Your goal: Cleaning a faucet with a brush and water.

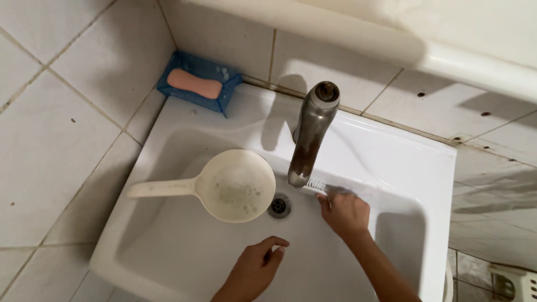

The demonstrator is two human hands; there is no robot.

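My right hand (pixel 345 213) grips a small white brush (pixel 316 185) and holds its bristles against the inner back wall of the white sink (pixel 408 162), just under the spout of the dull metal tap (pixel 311 134). My left hand (pixel 257 267) hovers over the front of the basin with fingers loosely curled and apart, holding nothing. A cream plastic dipper (pixel 235 185) with foamy water lies in the basin, its handle pointing left. The drain (pixel 279 206) sits between the dipper and my right hand.
A blue soap dish (pixel 221 92) with a pink soap bar (pixel 194 84) rests on the sink's back left corner. Tiled walls surround the sink. A white ledge (pixel 447 59) runs above. A white plastic item (pixel 517 282) shows at the bottom right.
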